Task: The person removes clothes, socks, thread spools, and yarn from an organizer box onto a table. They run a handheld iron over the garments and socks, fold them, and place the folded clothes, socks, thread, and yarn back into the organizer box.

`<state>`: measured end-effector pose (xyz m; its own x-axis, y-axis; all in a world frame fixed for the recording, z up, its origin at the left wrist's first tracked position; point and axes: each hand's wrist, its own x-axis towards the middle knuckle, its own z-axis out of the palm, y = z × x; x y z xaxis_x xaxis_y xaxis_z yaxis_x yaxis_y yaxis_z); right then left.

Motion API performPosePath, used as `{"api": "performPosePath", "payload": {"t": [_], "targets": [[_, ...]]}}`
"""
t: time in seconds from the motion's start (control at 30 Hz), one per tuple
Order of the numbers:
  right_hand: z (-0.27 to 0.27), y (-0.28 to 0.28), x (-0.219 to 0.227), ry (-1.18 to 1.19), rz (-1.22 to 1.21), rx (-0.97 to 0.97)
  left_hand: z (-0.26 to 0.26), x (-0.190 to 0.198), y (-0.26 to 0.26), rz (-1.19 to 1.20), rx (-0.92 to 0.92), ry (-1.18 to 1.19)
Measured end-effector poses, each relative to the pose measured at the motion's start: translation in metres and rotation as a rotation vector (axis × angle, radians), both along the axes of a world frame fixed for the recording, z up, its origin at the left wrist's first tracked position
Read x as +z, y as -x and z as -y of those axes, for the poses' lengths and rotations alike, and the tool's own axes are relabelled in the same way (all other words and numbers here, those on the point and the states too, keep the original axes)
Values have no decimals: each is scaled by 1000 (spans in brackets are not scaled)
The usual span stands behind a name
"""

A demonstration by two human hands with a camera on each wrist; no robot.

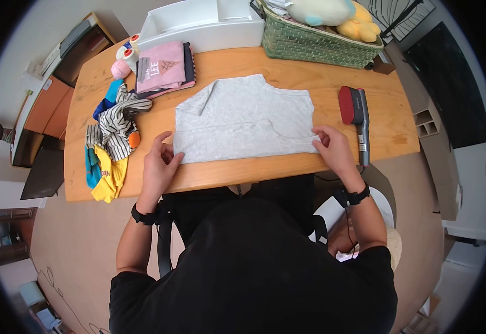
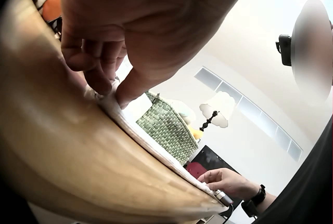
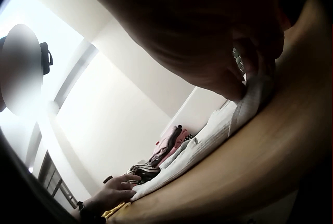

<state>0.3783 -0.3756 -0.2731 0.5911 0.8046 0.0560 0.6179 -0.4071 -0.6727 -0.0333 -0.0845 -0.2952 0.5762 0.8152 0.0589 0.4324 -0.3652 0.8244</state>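
Observation:
A light grey shirt (image 1: 237,117) lies spread on the wooden table (image 1: 215,173), one short sleeve folded in at its upper left. My left hand (image 1: 160,161) pinches its near left corner between thumb and fingers. At the opposite near corner, my right hand (image 1: 336,149) pinches the fabric the same way. The left wrist view shows the gathered edge of the cloth (image 2: 151,140) running along the table's front edge between both hands. Seen from the right wrist, a ribbed band (image 3: 179,169) forms that near edge, with fingertips right at its end.
A handheld garment steamer (image 1: 358,119) lies right of the shirt. Rumpled striped clothing (image 1: 117,122) and a yellow garment (image 1: 109,175) sit on the left. Behind are a folded pink stack (image 1: 162,69), a white bin (image 1: 204,30) and a green woven basket (image 1: 315,47) with plush toys.

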Motion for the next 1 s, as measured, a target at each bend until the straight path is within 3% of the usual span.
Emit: {"api": "performPosePath", "payload": {"t": [0.07, 0.13, 0.27, 0.33, 0.37, 0.47, 0.77, 0.83, 0.87, 0.93, 1.0], "targets": [[-6, 14, 16, 9, 72, 19, -1, 0, -2, 5, 16, -5], [-16, 34, 28, -132, 343, 70, -5, 3, -2, 5, 34, -12], [-62, 63, 20, -224, 295, 201, -12, 13, -11, -73, 63, -28], [-90, 74, 15, -253, 381, 252, -21, 10, -15, -128, -22, -342], [-98, 75, 9, -257, 380, 258, -24, 12, -18, -131, -15, -344], [-117, 74, -5, -93, 425, 301, -35, 16, -28, -149, -110, -405], [-116, 75, 6, -2, 329, 267, -44, 31, -39, -214, -165, -354], [-113, 80, 8, -45, 448, 241, -42, 28, -40, -183, -160, -633], [-109, 81, 11, -45, 447, 237, -40, 34, -39, -183, -164, -633], [-92, 87, 18, -138, 481, 333, -28, 48, -29, -235, -419, -732], [-68, 95, 17, -87, 484, 367, -8, 37, -16, -276, -494, -736]]}}
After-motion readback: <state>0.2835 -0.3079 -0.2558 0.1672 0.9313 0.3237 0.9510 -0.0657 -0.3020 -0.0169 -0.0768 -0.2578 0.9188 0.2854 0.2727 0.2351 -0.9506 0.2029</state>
